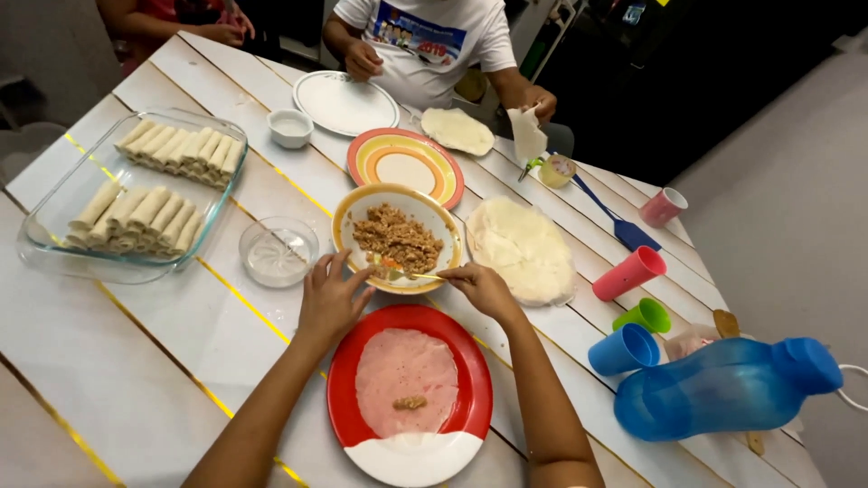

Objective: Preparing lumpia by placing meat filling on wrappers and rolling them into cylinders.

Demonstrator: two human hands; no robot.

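My left hand (333, 298) rests on the near rim of a yellow-rimmed bowl (351, 210) of brown minced filling (396, 238). My right hand (479, 287) grips a fork (402, 271) whose tines lie in the filling at the bowl's near edge. Just below both hands is a red plate (344, 380) holding a thin round wrapper (404, 366) with a small dab of filling (410, 402) on it.
A glass dish (45, 237) of rolled wrappers stands at left, with a small glass bowl (278, 251) beside it. A wrapper stack (523, 248), plastic cups (629, 272) and a blue bottle (723, 389) lie at right. Another person (425, 45) sits opposite holding a wrapper (527, 134), near striped (405, 163) and white plates (344, 102).
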